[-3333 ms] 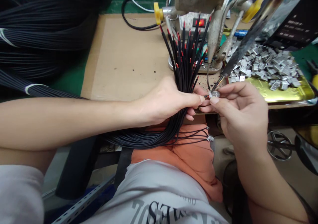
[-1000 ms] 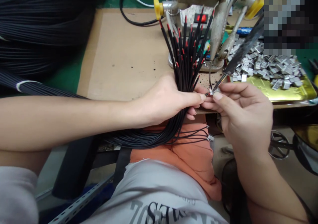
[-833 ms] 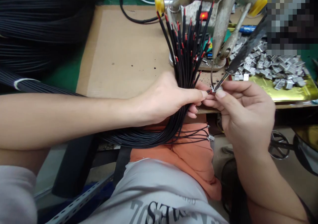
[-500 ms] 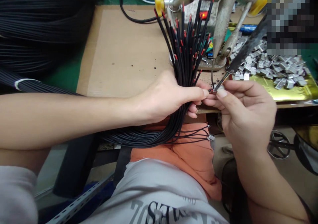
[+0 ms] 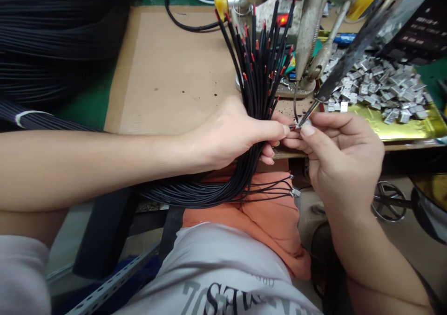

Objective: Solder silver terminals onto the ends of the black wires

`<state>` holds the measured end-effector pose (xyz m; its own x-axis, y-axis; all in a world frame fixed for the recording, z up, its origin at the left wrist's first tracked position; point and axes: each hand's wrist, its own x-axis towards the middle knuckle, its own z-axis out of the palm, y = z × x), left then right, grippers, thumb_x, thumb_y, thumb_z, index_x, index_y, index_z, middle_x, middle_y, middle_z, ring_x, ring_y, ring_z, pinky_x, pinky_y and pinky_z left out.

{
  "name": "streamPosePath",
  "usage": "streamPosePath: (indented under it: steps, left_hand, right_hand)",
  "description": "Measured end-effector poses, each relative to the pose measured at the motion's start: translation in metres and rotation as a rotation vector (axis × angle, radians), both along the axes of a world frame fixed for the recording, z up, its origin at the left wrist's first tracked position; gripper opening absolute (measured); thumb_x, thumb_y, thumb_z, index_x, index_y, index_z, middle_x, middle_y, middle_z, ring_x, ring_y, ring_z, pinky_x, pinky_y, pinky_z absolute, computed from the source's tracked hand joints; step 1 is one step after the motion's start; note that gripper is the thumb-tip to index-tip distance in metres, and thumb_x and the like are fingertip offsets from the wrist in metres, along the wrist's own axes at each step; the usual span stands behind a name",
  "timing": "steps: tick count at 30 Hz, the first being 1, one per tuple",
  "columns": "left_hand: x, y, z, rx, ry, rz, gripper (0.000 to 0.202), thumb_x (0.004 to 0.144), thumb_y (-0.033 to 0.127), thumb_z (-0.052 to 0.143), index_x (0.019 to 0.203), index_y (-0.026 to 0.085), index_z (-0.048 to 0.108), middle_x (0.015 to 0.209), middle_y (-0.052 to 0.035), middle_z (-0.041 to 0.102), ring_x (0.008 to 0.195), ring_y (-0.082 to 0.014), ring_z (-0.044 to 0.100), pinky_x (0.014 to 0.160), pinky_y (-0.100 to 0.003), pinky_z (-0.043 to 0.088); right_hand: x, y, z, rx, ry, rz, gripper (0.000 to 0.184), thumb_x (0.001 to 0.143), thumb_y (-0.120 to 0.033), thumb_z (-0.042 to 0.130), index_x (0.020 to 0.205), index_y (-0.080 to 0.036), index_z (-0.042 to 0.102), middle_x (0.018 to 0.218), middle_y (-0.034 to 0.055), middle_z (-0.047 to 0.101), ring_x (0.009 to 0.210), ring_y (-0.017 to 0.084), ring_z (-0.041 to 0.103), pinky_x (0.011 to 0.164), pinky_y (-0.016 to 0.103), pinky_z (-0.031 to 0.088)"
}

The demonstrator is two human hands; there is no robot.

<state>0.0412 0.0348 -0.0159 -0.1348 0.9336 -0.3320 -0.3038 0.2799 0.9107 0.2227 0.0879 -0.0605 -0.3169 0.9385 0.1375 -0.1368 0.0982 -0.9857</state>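
My left hand (image 5: 230, 138) grips a thick bundle of black wires (image 5: 258, 77) with red-tipped ends fanning upward, and its thumb and fingertips reach towards my right hand. My right hand (image 5: 342, 156) pinches a tiny metal terminal (image 5: 297, 126) between thumb and forefinger, just beyond my left thumb's tip. A long dark tool with a thin metal tip, probably a soldering iron (image 5: 352, 58), slants in from the upper right. Its tip meets the terminal. My fingers hide most of the terminal.
A gold foil tray (image 5: 394, 131) holds a heap of small metal pieces (image 5: 373, 86) at right. A metal bench machine (image 5: 309, 30) stands behind the wires on a cardboard-covered bench (image 5: 167, 72). A large mass of black wires (image 5: 52, 40) lies at far left.
The view has shifted slightly, and the bench has moved up in the frame. My hands stay together at the terminal, with the tool's tip still there.
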Motion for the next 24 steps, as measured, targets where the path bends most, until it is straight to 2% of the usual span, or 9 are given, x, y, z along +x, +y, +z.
streamPosePath:
  steps: [12,17,24]
  left_hand:
    - [-0.0009,-0.0002,-0.0007,-0.017,0.02,-0.03,0.013,0.082,0.0,0.079,0.087,0.012,0.08,0.066,-0.0007,0.074,0.046,-0.0111,0.068,0.047,-0.02,0.06]
    - [-0.0011,-0.0017,0.0,-0.005,0.032,-0.062,0.014,0.083,-0.001,0.075,0.086,0.011,0.08,0.068,-0.001,0.076,0.049,-0.0109,0.07,0.051,-0.02,0.062]
    - [-0.0025,-0.0033,-0.0026,-0.001,0.032,-0.043,0.013,0.082,0.004,0.078,0.091,0.012,0.081,0.073,-0.001,0.077,0.053,-0.0124,0.074,0.054,-0.021,0.064]
  right_hand:
    - [0.0025,-0.0006,0.0017,-0.018,0.017,0.017,0.017,0.097,-0.018,0.089,0.105,-0.024,0.076,0.091,-0.0011,0.085,0.079,0.018,0.089,0.083,0.03,0.077]
    - [0.0027,-0.002,0.004,-0.002,-0.022,0.005,0.022,0.093,-0.018,0.093,0.101,-0.023,0.073,0.087,-0.0016,0.084,0.073,0.02,0.088,0.075,0.033,0.078]
    - [0.0001,-0.0046,0.0034,0.019,-0.029,-0.038,0.022,0.092,-0.017,0.093,0.098,-0.024,0.073,0.085,-0.0013,0.085,0.073,0.021,0.088,0.074,0.033,0.078]
